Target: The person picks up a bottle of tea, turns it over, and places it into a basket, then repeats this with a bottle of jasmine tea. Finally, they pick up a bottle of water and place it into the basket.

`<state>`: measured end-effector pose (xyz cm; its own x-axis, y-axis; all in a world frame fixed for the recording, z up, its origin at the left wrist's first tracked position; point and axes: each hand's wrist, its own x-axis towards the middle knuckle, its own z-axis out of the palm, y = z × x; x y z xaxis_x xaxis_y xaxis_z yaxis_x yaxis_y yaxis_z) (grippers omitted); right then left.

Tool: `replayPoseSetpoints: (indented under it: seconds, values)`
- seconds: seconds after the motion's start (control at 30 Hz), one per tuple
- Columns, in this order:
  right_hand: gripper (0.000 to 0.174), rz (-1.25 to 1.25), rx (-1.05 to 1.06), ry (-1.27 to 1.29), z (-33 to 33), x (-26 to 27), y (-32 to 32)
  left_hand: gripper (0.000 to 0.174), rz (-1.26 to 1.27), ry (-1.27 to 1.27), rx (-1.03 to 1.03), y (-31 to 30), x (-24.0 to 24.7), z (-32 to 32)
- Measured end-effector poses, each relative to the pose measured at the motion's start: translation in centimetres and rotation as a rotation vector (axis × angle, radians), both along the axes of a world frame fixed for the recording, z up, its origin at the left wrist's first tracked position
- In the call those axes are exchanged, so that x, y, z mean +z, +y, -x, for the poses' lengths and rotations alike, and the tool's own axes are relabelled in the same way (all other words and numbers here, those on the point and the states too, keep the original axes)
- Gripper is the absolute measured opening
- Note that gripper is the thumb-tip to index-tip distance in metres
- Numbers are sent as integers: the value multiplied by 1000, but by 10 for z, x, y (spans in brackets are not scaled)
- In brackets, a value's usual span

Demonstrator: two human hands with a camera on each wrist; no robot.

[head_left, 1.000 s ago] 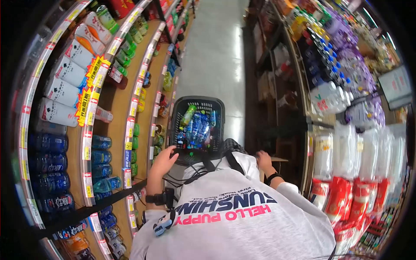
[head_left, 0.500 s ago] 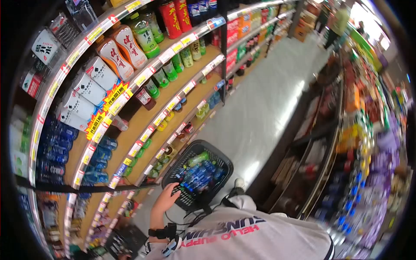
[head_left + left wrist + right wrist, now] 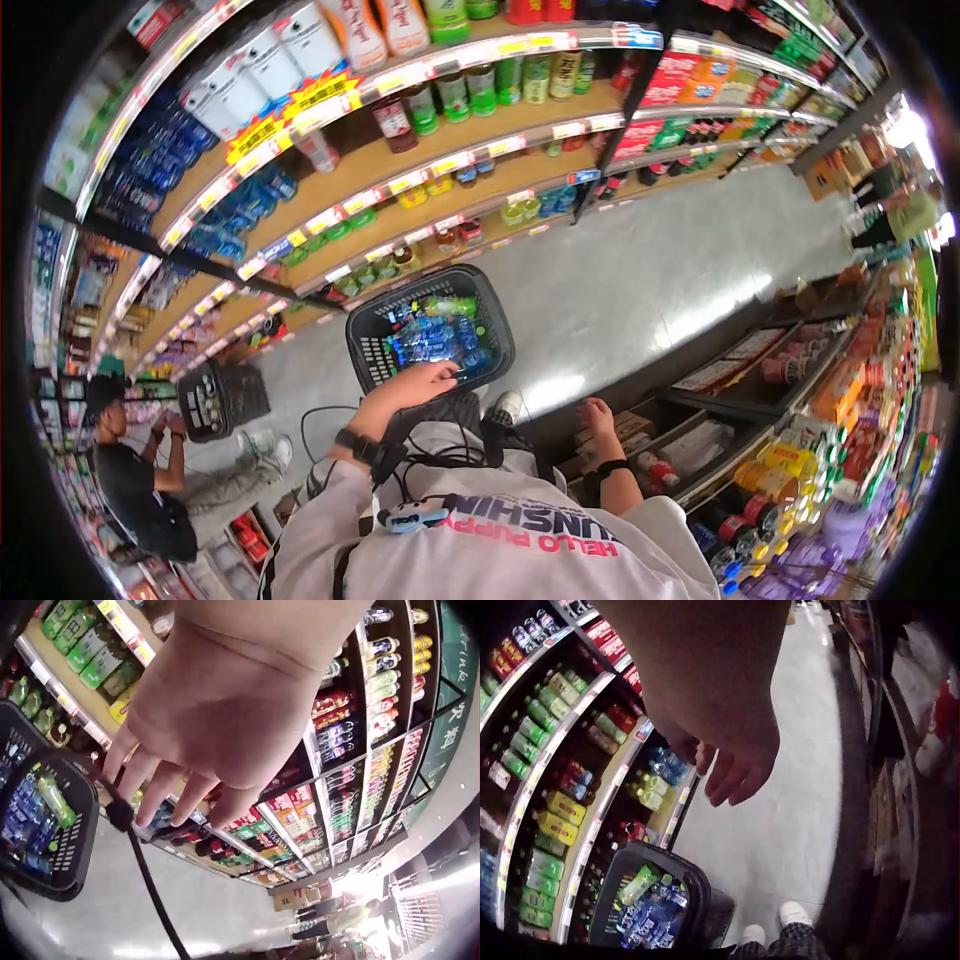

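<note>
My left hand [image 3: 430,380] overlaps the near rim of a dark shopping basket [image 3: 506,335] in the head view. The left wrist view shows that hand [image 3: 217,720] with its fingers extended and nothing held, apart from the basket in that view. Blue-labelled drink bottles [image 3: 428,340] and a green bottle [image 3: 452,305] lie in the basket. My right hand [image 3: 597,415] hangs at my right side, over the aisle floor by the low shelving. Its fingers are loosely bent and hold nothing in the right wrist view.
Drink shelves [image 3: 440,160] curve along the left and far side, close to the basket. Low shelving [image 3: 720,440] with bottles lines the right. A person in black [image 3: 140,480] is at the lower left beside another basket [image 3: 225,400]. Other people [image 3: 890,205] stand far down the aisle.
The head view has swung round, bringing the person in black into sight. My left hand has shifted from beside the basket to over its near rim. My right hand is visible again.
</note>
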<state>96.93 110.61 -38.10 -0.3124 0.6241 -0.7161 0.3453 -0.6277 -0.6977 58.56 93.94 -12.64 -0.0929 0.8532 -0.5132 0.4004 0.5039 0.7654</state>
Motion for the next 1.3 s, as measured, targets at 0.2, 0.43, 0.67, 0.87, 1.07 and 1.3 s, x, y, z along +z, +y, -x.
replayPoseSetpoints:
  seconds: [0.2,0.43,0.67,0.87,1.07,1.3]
  values:
    - [19,-24,441,-87,-31,-54,-8,35,18,67,34,21,-9,12]
    - [30,-681,1300,-490,-48,-103,84,38,-10,530,67,23,-19,31]
    - [35,166,438,-339,81,14,179,27,-68,627,329,34,-14,35]
    - [25,103,885,-319,168,18,301,27,253,296,592,42,-52,0]
    - [23,-145,1165,-389,235,-8,383,33,134,-189,1085,36,-126,-65]
    - [19,-204,1422,-711,303,-122,346,31,-9,-698,1772,23,-286,-88]
